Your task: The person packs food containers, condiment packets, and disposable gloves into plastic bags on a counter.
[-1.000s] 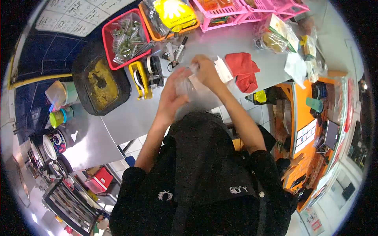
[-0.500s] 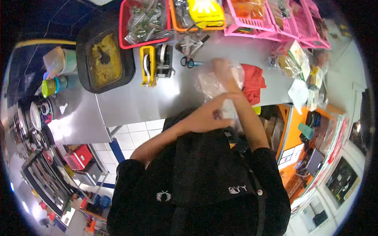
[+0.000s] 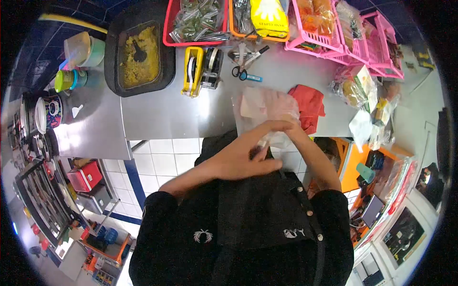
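My left hand (image 3: 238,159) reaches across in front of my body at the table's near edge, its thumb spread well away from its fingers. Those fingers lie over my right hand (image 3: 292,125), which comes in from the right and is mostly hidden behind them. A crumpled clear plastic bag (image 3: 250,105) lies on the metal table beyond both hands, its near part reaching down around them. Whether my right fingers grip the bag does not show. Just right of the bag is a folded red cloth (image 3: 309,107).
Blue-black scissors (image 3: 240,73) and a yellow tape dispenser (image 3: 192,71) are on the metal table (image 3: 167,114). A dark pan (image 3: 112,71) with yellow residue stands left. Along the back are a red tray (image 3: 168,28), an orange tray and pink baskets (image 3: 343,55). Packaged goods (image 3: 362,88) sit at the right.
My right hand, blurred over the bag before, has drawn back toward my body and under my left fingers. The bag lies nearer the table's edge. The view has shifted slightly.
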{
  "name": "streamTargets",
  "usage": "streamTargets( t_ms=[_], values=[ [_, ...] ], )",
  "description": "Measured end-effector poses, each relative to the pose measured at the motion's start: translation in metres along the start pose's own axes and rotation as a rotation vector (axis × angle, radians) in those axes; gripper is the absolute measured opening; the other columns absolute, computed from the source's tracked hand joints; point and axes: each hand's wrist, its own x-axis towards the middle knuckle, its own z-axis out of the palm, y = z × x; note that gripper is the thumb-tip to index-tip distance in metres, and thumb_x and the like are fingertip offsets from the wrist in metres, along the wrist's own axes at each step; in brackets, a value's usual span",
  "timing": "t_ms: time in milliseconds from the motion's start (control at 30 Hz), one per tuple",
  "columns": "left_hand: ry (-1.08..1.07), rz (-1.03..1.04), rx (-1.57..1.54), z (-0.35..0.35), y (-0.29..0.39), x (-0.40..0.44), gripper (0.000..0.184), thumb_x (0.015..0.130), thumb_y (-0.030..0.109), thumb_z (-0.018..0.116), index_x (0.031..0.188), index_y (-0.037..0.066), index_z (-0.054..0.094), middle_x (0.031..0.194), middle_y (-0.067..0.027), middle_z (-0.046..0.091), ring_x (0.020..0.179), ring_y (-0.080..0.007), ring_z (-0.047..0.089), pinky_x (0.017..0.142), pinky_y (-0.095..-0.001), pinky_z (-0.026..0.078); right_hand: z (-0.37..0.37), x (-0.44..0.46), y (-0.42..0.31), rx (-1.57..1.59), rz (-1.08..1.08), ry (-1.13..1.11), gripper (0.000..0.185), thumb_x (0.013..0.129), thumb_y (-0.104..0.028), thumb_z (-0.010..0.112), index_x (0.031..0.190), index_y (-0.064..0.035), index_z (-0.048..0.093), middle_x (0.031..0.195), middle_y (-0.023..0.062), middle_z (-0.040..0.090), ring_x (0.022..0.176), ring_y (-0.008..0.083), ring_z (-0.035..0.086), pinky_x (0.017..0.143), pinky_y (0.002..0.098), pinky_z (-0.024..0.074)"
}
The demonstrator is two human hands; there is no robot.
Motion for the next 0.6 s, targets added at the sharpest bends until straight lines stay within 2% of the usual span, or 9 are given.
streamTargets(
  t_ms=[67,100,167,233,367,400,500,567,600],
  values=[
    [0.063,0.269,0.108,-0.008,0.001,-0.015,0.064,0.087,0.020,0.070,0.144,0.008,0.042,0.140,-0.0075,0.052,0.077,-0.0093,0.052,0.071,-0.0237,0.045,-0.046,-0.002,-0.018,0.112,0.045,-0.070,0.064,0.088,-0.040,0.060,0.144,-0.0115,0.048,0.126,0.0140,0.059,0.116,0.0310,0.056,0.094,0.0479,0.0462],
    [0.080,0.359,0.149,-0.014,0.002,-0.021,0.064,0.088,0.020,0.069,0.144,0.007,0.042,0.140,-0.0073,0.053,0.075,-0.0087,0.052,0.071,-0.0233,0.045,-0.087,0.005,-0.023,0.206,-0.131,-0.419,0.065,0.087,-0.047,0.060,0.142,-0.0116,0.051,0.126,0.0146,0.060,0.117,0.0307,0.057,0.095,0.0454,0.0461],
    [0.161,-0.082,-0.544,-0.023,0.009,-0.028,0.064,0.088,0.024,0.067,0.144,0.005,0.041,0.138,-0.0083,0.054,0.073,-0.0075,0.050,0.076,-0.0244,0.045,-0.097,0.000,-0.023,0.324,-0.297,-0.761,0.067,0.087,-0.053,0.061,0.139,-0.0118,0.054,0.127,0.0152,0.062,0.118,0.0304,0.057,0.096,0.0430,0.0461],
    [0.148,-0.111,-0.568,-0.024,0.006,-0.027,0.070,0.086,0.031,0.069,0.144,0.005,0.040,0.138,-0.0108,0.053,0.071,-0.0073,0.048,0.079,-0.0265,0.046,-0.065,-0.009,-0.017,0.720,-0.213,-0.376,0.065,0.088,-0.056,0.058,0.135,-0.0122,0.058,0.131,0.0170,0.062,0.122,0.0299,0.058,0.099,0.0421,0.0453],
    [0.089,-0.131,-0.575,-0.017,-0.007,-0.017,0.074,0.086,0.040,0.068,0.144,0.004,0.041,0.138,-0.0131,0.051,0.067,-0.0073,0.044,0.083,-0.0288,0.046,-0.005,-0.012,-0.015,0.744,-0.095,-0.457,0.065,0.088,-0.057,0.057,0.134,-0.0113,0.060,0.138,0.0185,0.057,0.128,0.0326,0.054,0.103,0.0449,0.0432],
    [0.074,-0.129,-0.566,-0.015,-0.006,-0.014,0.074,0.086,0.040,0.068,0.144,0.004,0.041,0.138,-0.0131,0.051,0.067,-0.0073,0.044,0.083,-0.0288,0.046,0.001,-0.017,-0.017,0.708,-0.063,-0.298,0.063,0.087,-0.055,0.060,0.134,-0.0118,0.060,0.134,0.0205,0.058,0.126,0.0359,0.054,0.103,0.0469,0.0429],
    [0.075,-0.134,-0.558,-0.010,-0.006,-0.012,0.073,0.086,0.038,0.069,0.144,0.004,0.041,0.137,-0.0137,0.051,0.069,-0.0087,0.046,0.082,-0.0289,0.045,0.007,-0.046,-0.030,0.566,0.068,-0.121,0.062,0.085,-0.048,0.066,0.134,-0.0124,0.059,0.130,0.0236,0.059,0.122,0.0407,0.055,0.103,0.0501,0.0421],
    [0.081,-0.061,-0.434,-0.011,-0.011,-0.013,0.054,0.093,0.020,0.062,0.141,0.003,0.044,0.136,-0.0108,0.054,0.087,-0.0098,0.054,0.082,-0.0270,0.046,-0.014,-0.080,-0.053,0.468,0.163,-0.101,0.062,0.083,-0.043,0.070,0.135,-0.0124,0.058,0.129,0.0246,0.058,0.119,0.0422,0.055,0.103,0.0514,0.0417],
    [0.075,-0.068,-0.428,-0.010,-0.011,-0.015,0.054,0.093,0.020,0.062,0.141,0.003,0.044,0.136,-0.0108,0.054,0.087,-0.0098,0.054,0.082,-0.0270,0.046,-0.029,-0.100,-0.066,0.564,0.194,-0.030,0.063,0.081,-0.038,0.071,0.135,-0.0114,0.056,0.129,0.0244,0.057,0.116,0.0421,0.056,0.101,0.0528,0.0416]
  ],
)
